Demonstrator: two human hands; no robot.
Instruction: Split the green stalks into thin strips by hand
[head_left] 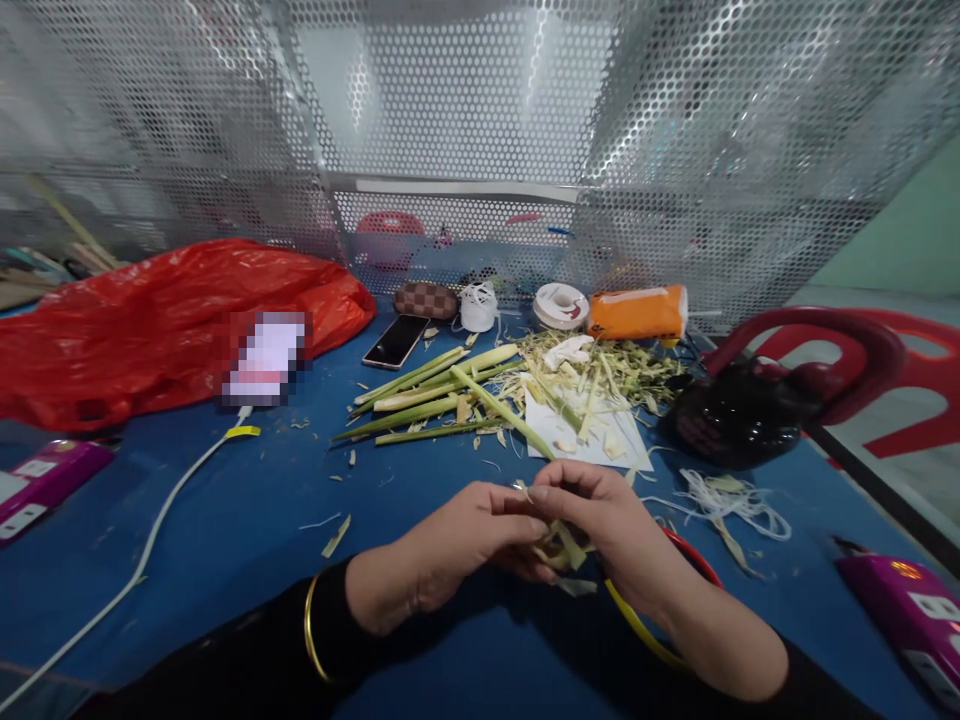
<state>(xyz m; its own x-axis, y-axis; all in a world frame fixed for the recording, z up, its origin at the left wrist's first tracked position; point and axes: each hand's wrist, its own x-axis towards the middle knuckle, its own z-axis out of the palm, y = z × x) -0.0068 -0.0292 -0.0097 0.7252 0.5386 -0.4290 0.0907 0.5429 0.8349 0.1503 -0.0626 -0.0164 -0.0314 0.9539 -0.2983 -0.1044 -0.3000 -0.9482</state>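
Close together above the near part of the blue table, my left hand (476,530) and my right hand (611,515) both have bent, pinching fingers. Between them is a small bundle of pale green leaf strips (568,548), its ends poking out below the fingers. The fingers hide most of the bundle. Just beyond my right hand, a green plant stalk (506,412) slants over other cut stalks (420,400). A white paper sheet (637,450) with scraps on it lies beside them.
A heap of shredded leaves (637,375) lies before a black pot (731,415) with a dark red handle. Loose white string (739,505) lies to the right. At left are a red plastic bag (150,320), a lit phone (264,362) and its white cable (169,515).
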